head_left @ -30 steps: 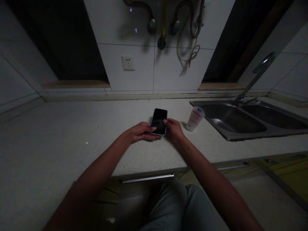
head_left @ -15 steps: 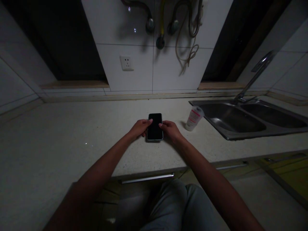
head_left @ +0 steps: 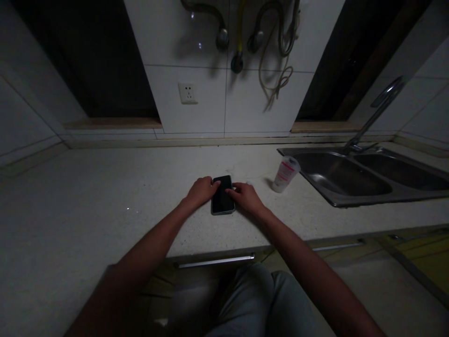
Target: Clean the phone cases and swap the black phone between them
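The dark phone [head_left: 222, 201] lies on or just over the tabletop [head_left: 87, 187], between the 2 hands, its long axis pointing roughly toward the tiled wall [head_left: 196, 119]. Neither hand is nearer: the left hand [head_left: 201, 191] and right hand [head_left: 247, 198] both touch it. Each grip is closed on 1 long side, thumb on top, other fingers mostly hidden. A plastic cup [head_left: 285, 175] stands right of them, near the sink [head_left: 345, 200].

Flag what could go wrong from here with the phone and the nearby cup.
The left hand and right hand grip the phone by its sides; if either loosens, it might slip against the counter. The translucent cup stands just beyond the right hand, so a sideways sweep could knock it over; I can't tell whether it holds liquid.
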Tool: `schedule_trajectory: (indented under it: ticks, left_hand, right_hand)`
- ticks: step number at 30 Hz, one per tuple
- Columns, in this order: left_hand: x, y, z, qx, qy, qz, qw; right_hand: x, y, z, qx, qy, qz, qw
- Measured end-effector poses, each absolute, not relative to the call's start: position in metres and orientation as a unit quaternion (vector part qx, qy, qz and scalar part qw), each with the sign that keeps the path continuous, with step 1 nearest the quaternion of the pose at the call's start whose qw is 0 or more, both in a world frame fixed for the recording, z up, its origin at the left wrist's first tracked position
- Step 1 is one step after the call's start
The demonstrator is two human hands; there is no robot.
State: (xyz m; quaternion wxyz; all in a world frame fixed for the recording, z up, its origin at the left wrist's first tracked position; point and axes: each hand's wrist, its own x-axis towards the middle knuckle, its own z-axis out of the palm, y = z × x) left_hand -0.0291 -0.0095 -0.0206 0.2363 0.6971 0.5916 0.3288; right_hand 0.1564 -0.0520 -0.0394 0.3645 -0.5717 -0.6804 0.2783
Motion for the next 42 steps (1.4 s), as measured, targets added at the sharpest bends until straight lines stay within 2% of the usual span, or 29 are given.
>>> schedule_trajectory:
  ticks: [4, 9, 14, 16, 23, 28, 30, 33, 37, 42]
  left_hand:
    - [-0.029, -0.01, -0.022, 0.7, 0.594, 0.323, 0.231]
    - [-0.03, -0.01, -0.02, 0.672, 0.608, 0.335, 0.256]
    - [-0.041, -0.006, -0.017, 0.718, 0.658, 0.202, 0.098]
    - [-0.044, -0.005, -0.019, 0.725, 0.662, 0.175, 0.072]
    - [-0.037, -0.007, -0.023, 0.738, 0.651, 0.166, 0.063]
    - [-0.031, -0.016, -0.02, 0.721, 0.641, 0.238, 0.112]
    - [-0.027, -0.022, -0.02, 0.708, 0.635, 0.278, 0.135]
    - [-0.021, -0.03, -0.019, 0.702, 0.631, 0.295, 0.149]
    - [-0.019, -0.033, -0.016, 0.718, 0.636, 0.237, 0.151]
    - [-0.018, -0.034, -0.013, 0.729, 0.632, 0.2, 0.171]
  right_hand:
    - [0.152, -0.055, -0.038, -0.578, -0.723, 0.196, 0.323]
    - [0.154, -0.055, -0.035, -0.609, -0.694, 0.188, 0.335]
    - [0.176, -0.048, -0.029, -0.686, -0.589, 0.144, 0.401]
    - [0.184, -0.045, -0.029, -0.703, -0.554, 0.157, 0.417]
    - [0.183, -0.044, -0.032, -0.716, -0.559, 0.168, 0.383]
    - [0.177, -0.047, -0.03, -0.684, -0.6, 0.17, 0.378]
    - [0.173, -0.047, -0.031, -0.65, -0.621, 0.197, 0.39]
    - [0.167, -0.048, -0.033, -0.607, -0.618, 0.296, 0.402]
    - [0.16, -0.051, -0.031, -0.56, -0.538, 0.462, 0.428]
    - [0.156, -0.051, -0.023, -0.553, -0.463, 0.528, 0.449]
